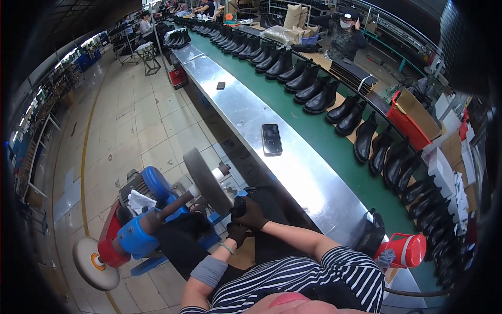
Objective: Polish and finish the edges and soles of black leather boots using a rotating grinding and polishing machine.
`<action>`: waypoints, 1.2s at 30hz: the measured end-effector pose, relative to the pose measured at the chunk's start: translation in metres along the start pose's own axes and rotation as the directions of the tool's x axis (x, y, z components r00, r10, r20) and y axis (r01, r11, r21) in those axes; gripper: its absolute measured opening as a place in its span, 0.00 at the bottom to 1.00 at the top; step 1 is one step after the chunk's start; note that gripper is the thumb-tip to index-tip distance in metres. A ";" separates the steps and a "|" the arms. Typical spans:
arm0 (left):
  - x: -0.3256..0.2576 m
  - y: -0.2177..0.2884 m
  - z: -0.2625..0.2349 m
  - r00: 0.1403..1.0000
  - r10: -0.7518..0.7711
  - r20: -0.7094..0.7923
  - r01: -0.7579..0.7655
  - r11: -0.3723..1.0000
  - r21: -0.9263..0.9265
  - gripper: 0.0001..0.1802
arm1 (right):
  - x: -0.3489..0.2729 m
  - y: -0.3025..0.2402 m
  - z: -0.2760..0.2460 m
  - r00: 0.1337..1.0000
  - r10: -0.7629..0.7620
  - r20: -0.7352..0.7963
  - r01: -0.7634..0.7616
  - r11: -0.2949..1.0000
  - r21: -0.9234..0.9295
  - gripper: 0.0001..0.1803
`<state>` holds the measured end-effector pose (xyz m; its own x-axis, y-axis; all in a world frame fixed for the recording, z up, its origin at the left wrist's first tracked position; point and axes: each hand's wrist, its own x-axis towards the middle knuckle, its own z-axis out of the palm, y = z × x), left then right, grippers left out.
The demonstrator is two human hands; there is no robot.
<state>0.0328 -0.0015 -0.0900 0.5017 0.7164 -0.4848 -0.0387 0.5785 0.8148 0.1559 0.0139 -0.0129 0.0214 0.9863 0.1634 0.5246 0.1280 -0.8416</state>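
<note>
My right hand (253, 216), in a dark brown glove, is closed around a black boot (239, 206) beside the rim of a large dark buffing wheel (204, 178). Most of the boot is hidden by my gloves, and I cannot tell whether it touches the wheel. Just below, my left hand (238, 233) is closed at the boot's lower part, also gloved, with a green band and a grey cuff on that arm. The wheel sits on the shaft of a blue and red polishing machine (137, 235), which carries a paler wheel (94, 264) at its other end.
A long metal bench (298, 172) runs along my right, with a phone (271, 139) and a small dark block (220, 85) on it. Beyond it, black boots (321, 97) line a green conveyor (334, 152). A red container (405, 250) stands near my right elbow. A masked co-worker (345, 39) stands across the line.
</note>
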 end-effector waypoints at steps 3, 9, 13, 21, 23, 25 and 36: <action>-0.005 0.015 0.009 0.996 0.068 -0.050 -0.069 0.998 -0.005 0.27 | -0.001 -0.010 -0.006 0.998 -0.018 -0.063 0.021 0.999 0.044 0.43; -0.025 0.034 0.023 0.985 0.122 -0.125 -0.126 0.992 -0.027 0.28 | 0.001 -0.010 -0.005 1.000 -0.017 -0.008 0.018 1.000 0.020 0.42; -0.015 0.020 0.016 0.987 0.043 -0.152 -0.077 0.971 -0.224 0.25 | 0.004 -0.006 0.008 0.999 -0.030 0.036 0.032 0.999 -0.033 0.41; -0.021 0.014 0.023 0.974 0.060 -0.219 -0.096 0.983 -0.159 0.20 | 0.002 -0.002 0.007 0.997 -0.030 0.075 0.030 1.000 0.005 0.40; -0.022 0.015 0.024 0.972 0.071 -0.225 -0.105 0.984 -0.143 0.21 | 0.002 0.000 0.008 0.997 -0.013 0.081 0.014 1.000 -0.004 0.40; -0.022 0.018 0.024 0.972 0.052 -0.229 -0.104 0.970 -0.220 0.22 | 0.004 0.002 0.009 0.996 -0.004 0.086 0.007 0.999 -0.037 0.40; -0.009 0.001 0.015 0.969 0.038 -0.245 -0.098 0.966 -0.241 0.21 | 0.006 0.004 0.009 0.994 -0.056 0.098 0.058 0.998 -0.016 0.45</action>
<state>0.0415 -0.0129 -0.0802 0.2728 0.8114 -0.5169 -0.2950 0.5820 0.7578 0.1504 0.0213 -0.0203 -0.0918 0.9830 0.1589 0.5382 0.1832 -0.8227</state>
